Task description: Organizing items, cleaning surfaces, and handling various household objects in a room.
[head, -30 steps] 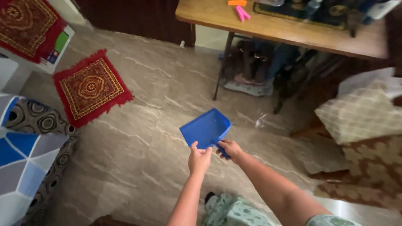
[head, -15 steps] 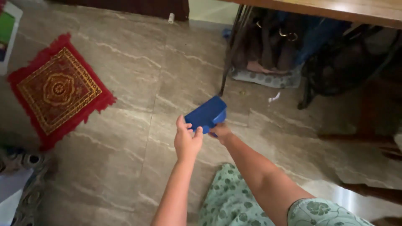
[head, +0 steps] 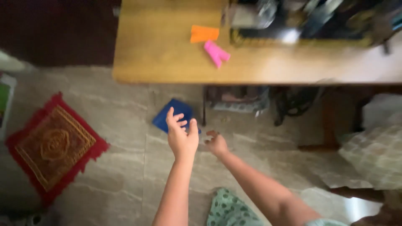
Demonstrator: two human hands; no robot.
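Observation:
A flat blue dustpan-like thing [head: 172, 112] lies low over the marble floor [head: 125, 167], just past my fingertips. My left hand [head: 181, 137] is stretched out in front of it with fingers spread; its fingertips overlap the blue thing's near edge, and I cannot tell if they touch. Beside it on the right, my right hand [head: 216, 144] is held out with fingers loosely curled and nothing in it. Both forearms reach forward from the bottom of the view.
A wooden table [head: 159, 62] spans the top, with an orange piece [head: 204, 34], a pink piece [head: 216, 53] and a dark cluttered tray [head: 301, 21]. Bags [head: 238, 98] sit under it. A red rug [head: 52, 144] lies left, a checked cushion [head: 372, 155] right.
Both hands gripped the blue thing before; now they are off it and it sits beyond my left fingertips. The view has swung up toward the table.

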